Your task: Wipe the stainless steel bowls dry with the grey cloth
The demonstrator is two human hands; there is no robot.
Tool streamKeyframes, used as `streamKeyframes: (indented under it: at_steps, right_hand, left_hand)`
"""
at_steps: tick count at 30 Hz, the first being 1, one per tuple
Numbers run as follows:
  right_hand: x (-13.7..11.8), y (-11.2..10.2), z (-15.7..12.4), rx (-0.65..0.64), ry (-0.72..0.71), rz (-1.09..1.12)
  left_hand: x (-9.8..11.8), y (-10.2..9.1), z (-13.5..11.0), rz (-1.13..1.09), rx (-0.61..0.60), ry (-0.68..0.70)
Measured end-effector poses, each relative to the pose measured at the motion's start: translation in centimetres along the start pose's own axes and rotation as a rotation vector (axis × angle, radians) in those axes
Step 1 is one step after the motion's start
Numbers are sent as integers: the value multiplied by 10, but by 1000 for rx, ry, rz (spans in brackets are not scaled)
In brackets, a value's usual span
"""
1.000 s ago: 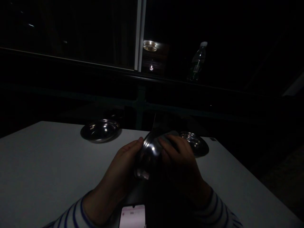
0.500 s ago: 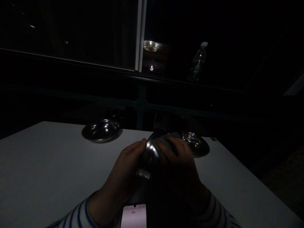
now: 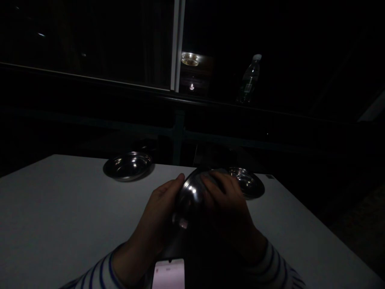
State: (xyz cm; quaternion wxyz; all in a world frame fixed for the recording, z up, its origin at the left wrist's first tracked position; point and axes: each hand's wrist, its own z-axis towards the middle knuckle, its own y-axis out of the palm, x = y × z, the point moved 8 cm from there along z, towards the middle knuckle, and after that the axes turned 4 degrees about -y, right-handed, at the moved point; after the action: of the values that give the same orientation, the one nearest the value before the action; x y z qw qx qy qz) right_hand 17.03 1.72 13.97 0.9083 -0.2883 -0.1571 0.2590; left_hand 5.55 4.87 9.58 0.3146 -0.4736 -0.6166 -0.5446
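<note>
In the dim light my left hand (image 3: pixel 158 212) grips the left side of a shiny metal bowl (image 3: pixel 189 196), held tilted above the white table (image 3: pixel 60 212). My right hand (image 3: pixel 228 208) lies over the bowl's right side, its fingers pressing a dark cloth-like thing that I cannot make out against the metal. Both wrists wear striped sleeves.
A metal dish (image 3: pixel 128 165) lies at the table's far edge on the left, another metal dish (image 3: pixel 248 182) just beyond my right hand. A lit phone screen (image 3: pixel 168 273) glows at the bottom. A plastic bottle (image 3: pixel 249 80) stands on a dark ledge behind.
My hands and the bowl have barely shifted; the fingers of my right hand have slid slightly across the bowl's surface.
</note>
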Motion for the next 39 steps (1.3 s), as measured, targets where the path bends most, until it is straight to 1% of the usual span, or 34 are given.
streamKeyframes:
  at_steps: [3,4,6,7,8,11,12,13,15,18,20,21,22,24,25,26,27,28,31,33,35,37,39]
  right_hand:
    - [-31,4,-6,15,-203,5]
    - [-39,4,-7,23,-250,17]
    - [-43,3,-8,39,-273,37]
    - [-37,1,-6,44,-236,37]
    - [-27,0,-4,44,-169,38]
    - [9,-7,2,56,79,78]
    - [16,-8,2,60,131,91]
    - [16,-10,2,75,142,91]
    - [0,-11,1,95,58,57]
    - [-35,-8,-4,81,-163,45]
    - [-41,-7,-5,74,-221,63]
    - [-36,-7,-4,76,-196,62]
    - [-26,-7,-3,74,-137,60]
    - [0,-9,0,84,43,70]
    - [10,-10,1,88,113,75]
    - [14,-11,1,102,146,72]
    - [11,-12,1,120,134,60]
    - [3,-13,1,129,70,43]
    - [-34,-5,-3,74,-175,37]
    - [-44,-2,-6,50,-241,57]
    - [-34,-4,-5,82,-177,47]
    - [-13,-8,-1,106,-46,46]
    - [6,-10,2,100,67,67]
  left_hand:
    - [1,-8,3,20,55,32]
    - [2,-10,3,27,75,40]
    - [3,-13,3,33,101,48]
    - [4,-13,3,35,103,51]
    - [6,-12,3,36,99,56]
    - [6,-7,1,35,66,55]
    - [6,-6,1,33,59,55]
    - [5,-6,1,31,55,55]
    - [4,-7,2,31,53,66]
    - [5,-10,3,43,70,98]
    - [6,-10,2,57,77,105]
    - [7,-9,2,61,75,102]
    - [7,-8,1,64,71,93]
    - [7,-5,0,63,63,64]
    - [6,-4,-1,62,62,52]
    - [6,-4,-1,59,62,46]
    - [6,-4,-1,55,65,46]
    - [6,-5,-1,51,67,51]
    - [5,-8,0,38,80,66]
    - [5,-8,2,37,70,78]
    - [5,-6,2,46,45,85]
    - [5,-2,1,63,5,78]
    - [4,1,1,80,-35,63]
